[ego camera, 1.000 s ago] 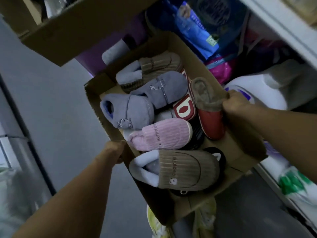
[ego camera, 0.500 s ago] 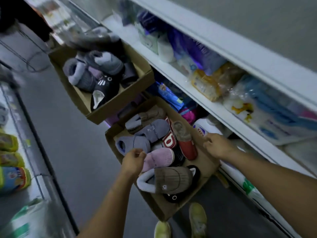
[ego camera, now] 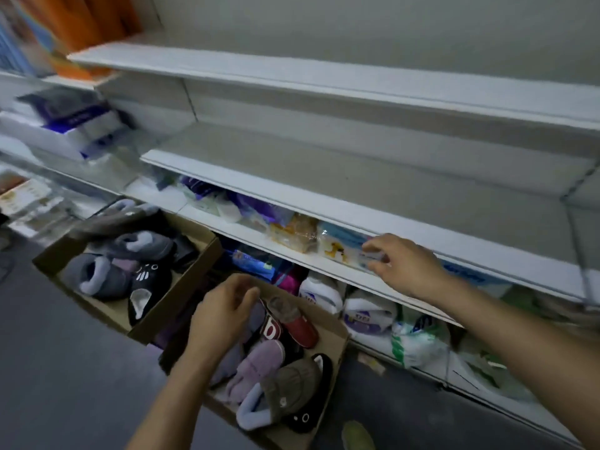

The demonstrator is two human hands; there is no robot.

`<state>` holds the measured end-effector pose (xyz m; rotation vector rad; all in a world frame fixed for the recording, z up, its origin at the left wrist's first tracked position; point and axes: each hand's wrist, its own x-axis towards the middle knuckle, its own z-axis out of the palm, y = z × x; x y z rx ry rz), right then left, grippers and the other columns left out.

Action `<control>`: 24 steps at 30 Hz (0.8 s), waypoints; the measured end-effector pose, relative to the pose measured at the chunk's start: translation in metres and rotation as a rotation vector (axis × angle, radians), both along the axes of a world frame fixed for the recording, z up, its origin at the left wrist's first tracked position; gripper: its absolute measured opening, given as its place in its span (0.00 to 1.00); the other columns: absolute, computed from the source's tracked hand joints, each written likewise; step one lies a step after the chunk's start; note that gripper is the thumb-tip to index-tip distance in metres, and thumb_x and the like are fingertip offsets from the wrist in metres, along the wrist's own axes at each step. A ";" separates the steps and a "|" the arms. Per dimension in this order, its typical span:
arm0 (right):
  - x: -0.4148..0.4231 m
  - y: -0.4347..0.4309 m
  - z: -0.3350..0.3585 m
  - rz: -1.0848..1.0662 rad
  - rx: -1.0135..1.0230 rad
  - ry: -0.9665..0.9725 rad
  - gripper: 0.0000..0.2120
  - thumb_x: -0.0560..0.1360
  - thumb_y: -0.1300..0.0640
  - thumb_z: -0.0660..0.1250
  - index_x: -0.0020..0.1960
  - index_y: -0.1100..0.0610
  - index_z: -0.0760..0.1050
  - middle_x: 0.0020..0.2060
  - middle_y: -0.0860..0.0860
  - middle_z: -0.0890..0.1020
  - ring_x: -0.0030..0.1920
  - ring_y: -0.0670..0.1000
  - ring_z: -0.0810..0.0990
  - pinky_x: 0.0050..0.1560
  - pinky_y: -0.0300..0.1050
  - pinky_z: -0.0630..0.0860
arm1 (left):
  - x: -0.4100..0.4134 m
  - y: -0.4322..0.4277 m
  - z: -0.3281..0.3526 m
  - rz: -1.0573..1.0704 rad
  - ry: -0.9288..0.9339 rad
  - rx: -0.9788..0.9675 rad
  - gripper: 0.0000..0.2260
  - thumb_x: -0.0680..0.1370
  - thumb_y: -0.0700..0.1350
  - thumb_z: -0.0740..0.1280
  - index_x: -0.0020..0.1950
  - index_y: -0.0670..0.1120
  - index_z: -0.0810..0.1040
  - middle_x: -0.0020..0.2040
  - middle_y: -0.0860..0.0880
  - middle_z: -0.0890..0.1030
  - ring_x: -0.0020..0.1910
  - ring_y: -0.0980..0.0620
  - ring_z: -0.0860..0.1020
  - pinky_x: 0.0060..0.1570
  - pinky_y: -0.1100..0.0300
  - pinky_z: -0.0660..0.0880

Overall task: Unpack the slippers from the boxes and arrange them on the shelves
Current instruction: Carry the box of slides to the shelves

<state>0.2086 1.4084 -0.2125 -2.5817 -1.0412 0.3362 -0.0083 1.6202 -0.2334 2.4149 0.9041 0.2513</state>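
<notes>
- Head view, near cardboard box: sitting on the floor below the shelves, holding mixed slippers.
- Brown slipper: lying at the front of that box, pale lining showing.
- Pink slipper: lying just behind the brown one.
- Red slipper: lying toward the back of the box, fuzzy collar up.
- Far cardboard box: sitting to the left, carrying grey slippers and a black one with a cat face.
- Left hand: hovering over the near box, fingers curled; whether it is gripping a slipper is hard to tell.
- Right hand: reaching to the stocked shelf edge, fingers spread, gripping nothing.
- Wide white shelf: running above the packaged goods.
</notes>
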 end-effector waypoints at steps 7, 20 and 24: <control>-0.054 -0.107 0.087 -0.295 0.326 -0.222 0.15 0.77 0.51 0.63 0.64 0.47 0.71 0.59 0.44 0.75 0.53 0.46 0.77 0.51 0.50 0.75 | 0.040 -0.044 0.102 -0.364 -0.264 0.138 0.18 0.76 0.54 0.66 0.65 0.52 0.73 0.54 0.55 0.80 0.49 0.56 0.79 0.49 0.55 0.77; -0.145 -0.377 0.152 -0.826 0.399 -0.563 0.22 0.76 0.50 0.64 0.68 0.44 0.65 0.58 0.46 0.74 0.53 0.47 0.77 0.48 0.52 0.76 | 0.103 -0.297 0.187 -0.965 -0.531 0.291 0.25 0.76 0.59 0.63 0.71 0.53 0.65 0.60 0.51 0.76 0.54 0.53 0.76 0.48 0.56 0.74; -0.175 -0.486 0.167 -0.955 0.195 -0.593 0.24 0.77 0.47 0.62 0.71 0.43 0.61 0.62 0.46 0.73 0.57 0.51 0.76 0.48 0.48 0.72 | 0.121 -0.413 0.193 -1.128 -0.566 0.350 0.25 0.75 0.60 0.62 0.70 0.51 0.67 0.59 0.50 0.77 0.55 0.49 0.77 0.49 0.55 0.73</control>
